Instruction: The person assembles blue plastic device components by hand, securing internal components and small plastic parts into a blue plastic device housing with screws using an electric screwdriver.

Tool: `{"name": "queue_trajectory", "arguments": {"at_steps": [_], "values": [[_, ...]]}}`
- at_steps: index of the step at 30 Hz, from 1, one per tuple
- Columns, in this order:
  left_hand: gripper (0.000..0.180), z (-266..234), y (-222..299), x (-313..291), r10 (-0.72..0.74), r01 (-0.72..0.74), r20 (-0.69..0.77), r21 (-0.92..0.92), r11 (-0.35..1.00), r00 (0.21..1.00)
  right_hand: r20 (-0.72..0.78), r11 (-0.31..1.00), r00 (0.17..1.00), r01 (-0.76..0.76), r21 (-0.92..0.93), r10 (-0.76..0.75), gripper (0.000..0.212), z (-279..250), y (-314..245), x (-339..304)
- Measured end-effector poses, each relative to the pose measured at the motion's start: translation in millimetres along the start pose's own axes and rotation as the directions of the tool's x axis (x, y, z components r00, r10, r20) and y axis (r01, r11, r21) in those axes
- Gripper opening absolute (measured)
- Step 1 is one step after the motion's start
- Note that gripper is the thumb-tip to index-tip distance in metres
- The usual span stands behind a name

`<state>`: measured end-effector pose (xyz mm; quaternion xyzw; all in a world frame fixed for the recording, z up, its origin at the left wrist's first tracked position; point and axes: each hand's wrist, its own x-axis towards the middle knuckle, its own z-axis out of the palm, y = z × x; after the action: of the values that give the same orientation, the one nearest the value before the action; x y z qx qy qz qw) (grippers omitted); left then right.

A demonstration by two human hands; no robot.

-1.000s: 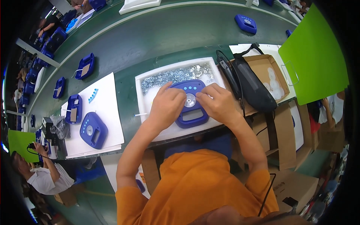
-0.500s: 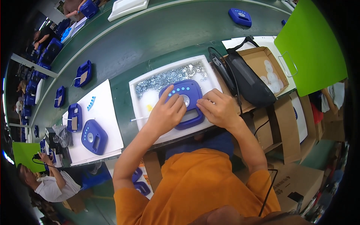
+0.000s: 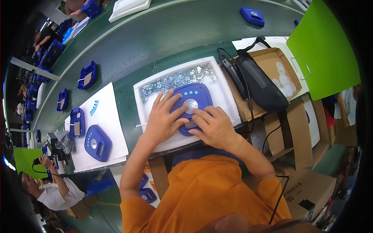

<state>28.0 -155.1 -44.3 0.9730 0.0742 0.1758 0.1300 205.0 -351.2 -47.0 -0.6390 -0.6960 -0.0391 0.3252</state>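
A blue plastic device housing (image 3: 192,99) with a round silver centre and a row of light dots lies in a white foam tray (image 3: 223,95). My left hand (image 3: 163,118) rests flat on the housing's left side, fingers spread. My right hand (image 3: 211,126) covers its lower right part, fingertips pressing near the centre. A heap of small silver washers or nuts (image 3: 176,79) fills the tray's far side.
A black electric screwdriver with cable (image 3: 233,73) and a black pouch (image 3: 260,83) lie to the right, beside a cardboard box of white discs (image 3: 281,79). More blue housings (image 3: 97,141) sit on white sheets to the left. A green board (image 3: 324,46) stands at the right. Another person (image 3: 54,190) works at lower left.
My view has shifted a little, so the tray sits lower in the picture. My left hand has spread flatter over the housing, and my right hand has slid toward its lower edge.
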Motion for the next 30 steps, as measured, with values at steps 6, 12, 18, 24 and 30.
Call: {"name": "queue_trajectory", "arguments": {"at_steps": [6,12,18,24,30], "values": [[0.048,9,1,-9,-0.025,0.023,-0.035,-0.048,0.999,0.999,0.005,0.996,1.000,-0.025,-0.084,0.025,0.042,5,5,-4],[0.046,15,-1,-9,-0.035,0.031,-0.066,-0.067,0.997,0.997,-0.025,0.998,0.999,-0.025,-0.057,0.023,0.044,10,8,-4],[0.046,15,0,-9,-0.049,0.044,-0.058,-0.081,0.996,0.997,-0.036,0.999,0.999,-0.029,-0.040,0.028,0.044,11,10,-5],[0.047,16,0,-9,-0.057,0.051,-0.060,-0.095,0.994,0.997,-0.042,0.999,0.998,-0.041,-0.027,0.040,0.046,11,9,-7],[0.045,14,4,-8,-0.073,0.065,-0.059,-0.114,0.991,0.996,-0.052,0.997,0.997,-0.064,-0.036,0.062,0.046,10,6,-6]]}}
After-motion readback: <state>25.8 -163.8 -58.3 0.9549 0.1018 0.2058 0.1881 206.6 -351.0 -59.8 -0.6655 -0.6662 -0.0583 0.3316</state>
